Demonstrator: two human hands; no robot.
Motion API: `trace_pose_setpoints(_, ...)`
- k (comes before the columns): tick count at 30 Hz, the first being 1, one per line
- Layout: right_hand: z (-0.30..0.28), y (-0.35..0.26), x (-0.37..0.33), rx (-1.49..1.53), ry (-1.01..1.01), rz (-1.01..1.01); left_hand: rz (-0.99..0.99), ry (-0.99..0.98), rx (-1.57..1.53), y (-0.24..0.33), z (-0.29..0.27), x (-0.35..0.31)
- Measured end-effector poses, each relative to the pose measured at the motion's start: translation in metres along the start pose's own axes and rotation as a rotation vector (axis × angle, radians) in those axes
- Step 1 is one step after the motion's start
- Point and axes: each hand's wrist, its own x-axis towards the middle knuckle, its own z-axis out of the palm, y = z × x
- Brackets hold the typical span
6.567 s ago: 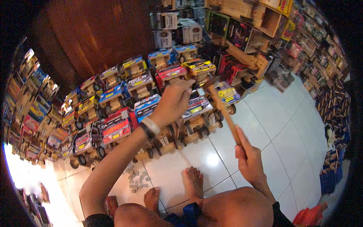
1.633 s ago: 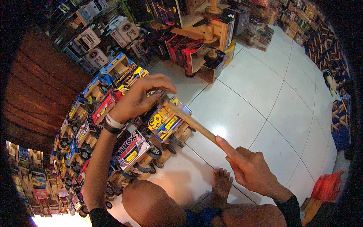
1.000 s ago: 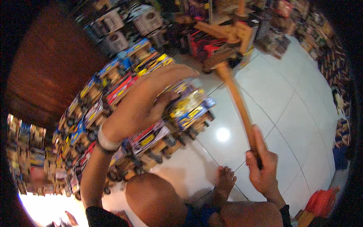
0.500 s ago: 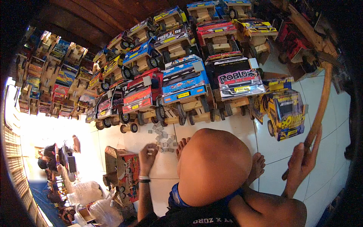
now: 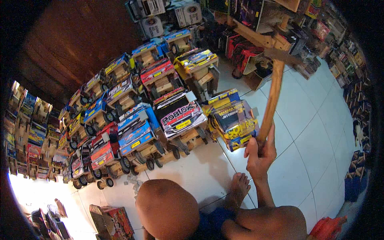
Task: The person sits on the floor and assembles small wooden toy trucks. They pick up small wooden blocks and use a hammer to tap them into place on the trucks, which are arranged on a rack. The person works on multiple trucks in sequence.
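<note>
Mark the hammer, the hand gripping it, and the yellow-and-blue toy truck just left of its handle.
Hammer [image 5: 274, 94]: head view, on the wooden handle.
Right hand [image 5: 259, 159]: head view, on the middle of the hand.
Yellow-and-blue toy truck [image 5: 236, 122]: head view, on its printed front.

The right hand [image 5: 262, 154] grips a dark-headed, wooden-handled hammer [image 5: 273, 92]. Left of it, a yellow-and-blue toy truck [image 5: 236, 122] is beside rows of multicoloured toy trucks [image 5: 182, 116]. 1 bare foot [image 5: 241, 186] rests on white tiles [image 5: 308, 124].

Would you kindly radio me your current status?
Right hand gripping wooden-handled hammer. Left hand out of view. Boxy yellow-and-blue toy truck left of hammer. Bent left knee blocking some foreground.
</note>
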Motion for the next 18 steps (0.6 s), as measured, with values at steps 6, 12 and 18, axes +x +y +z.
trace_pose_setpoints(6, 0.02, -0.009, 0.058, 0.134, -0.113, -0.185, -0.253, -0.206, -0.36, -0.076, 0.099, 0.062)
trace_pose_setpoints(12, 0.046, -0.017, 0.102, 0.306, -0.137, -0.189, -0.276, -0.245, -0.546, -0.103, 0.13, 0.076)
trace_pose_setpoints(18, 0.034, -0.02, 0.091, 0.351, -0.121, -0.092, -0.294, -0.094, -0.553, -0.091, 0.146, 0.068)
